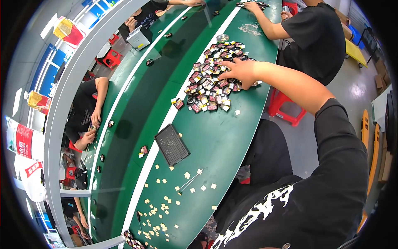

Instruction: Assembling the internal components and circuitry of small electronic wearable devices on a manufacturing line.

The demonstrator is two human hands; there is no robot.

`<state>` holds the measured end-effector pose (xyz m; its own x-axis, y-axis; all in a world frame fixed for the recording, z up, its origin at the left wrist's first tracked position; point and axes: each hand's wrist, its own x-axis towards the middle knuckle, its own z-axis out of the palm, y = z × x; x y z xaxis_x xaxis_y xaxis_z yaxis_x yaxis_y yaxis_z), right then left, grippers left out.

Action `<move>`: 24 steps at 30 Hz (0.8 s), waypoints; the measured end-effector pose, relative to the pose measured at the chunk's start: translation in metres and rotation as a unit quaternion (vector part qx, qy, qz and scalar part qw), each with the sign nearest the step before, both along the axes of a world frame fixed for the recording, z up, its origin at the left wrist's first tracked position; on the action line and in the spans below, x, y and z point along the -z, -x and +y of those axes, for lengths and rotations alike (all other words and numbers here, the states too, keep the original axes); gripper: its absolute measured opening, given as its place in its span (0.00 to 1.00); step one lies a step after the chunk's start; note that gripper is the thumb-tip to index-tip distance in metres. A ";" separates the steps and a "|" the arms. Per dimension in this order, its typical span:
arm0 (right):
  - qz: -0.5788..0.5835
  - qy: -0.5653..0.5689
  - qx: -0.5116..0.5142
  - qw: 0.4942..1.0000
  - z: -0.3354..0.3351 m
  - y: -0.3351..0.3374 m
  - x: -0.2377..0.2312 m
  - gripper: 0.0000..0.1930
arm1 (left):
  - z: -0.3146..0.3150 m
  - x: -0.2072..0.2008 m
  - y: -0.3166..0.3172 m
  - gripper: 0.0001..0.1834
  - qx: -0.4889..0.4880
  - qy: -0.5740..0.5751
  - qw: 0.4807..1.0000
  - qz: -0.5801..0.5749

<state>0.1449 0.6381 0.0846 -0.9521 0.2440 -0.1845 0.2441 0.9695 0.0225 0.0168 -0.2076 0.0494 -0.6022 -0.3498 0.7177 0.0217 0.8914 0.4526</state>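
Observation:
My right hand [242, 71] reaches from the right over a large pile of small black pieces with pink and white-yellow labels [207, 85]. Its fingers are spread and touch or hover just above the top of the pile; nothing can be seen gripped in them. What lies under the palm is hidden. At the pile's left edge a single labelled piece [178, 103] sits slightly apart. My left hand does not show.
A black gridded tray [172, 144] lies on the green table [232, 141]. Tweezers [190, 181] rest among scattered cream squares [165, 206]. Beyond a white line runs a dark belt [137, 120] carrying spaced pieces. A co-worker [315, 41] sits at the upper right; others sit across. A red stool [288, 108] stands alongside.

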 end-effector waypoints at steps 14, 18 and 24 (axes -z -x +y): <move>0.061 -0.015 -0.098 0.993 0.026 0.015 0.008 0.32 | 0.136 -0.024 -0.058 0.19 0.087 0.078 0.991 -0.072; 0.081 -0.005 -0.099 0.992 0.023 0.012 0.007 0.32 | 0.139 -0.016 -0.066 0.18 0.186 0.126 0.974 -0.016; 0.114 0.007 -0.106 0.988 0.028 0.010 0.012 0.28 | 0.139 -0.006 -0.066 0.15 0.213 0.128 0.968 -0.026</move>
<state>0.1349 0.6660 0.0729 -0.9987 0.0336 0.0387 0.0327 0.9992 -0.0230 0.0830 -0.0689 0.0550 -0.6900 0.1242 0.7130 0.3957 0.8897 0.2279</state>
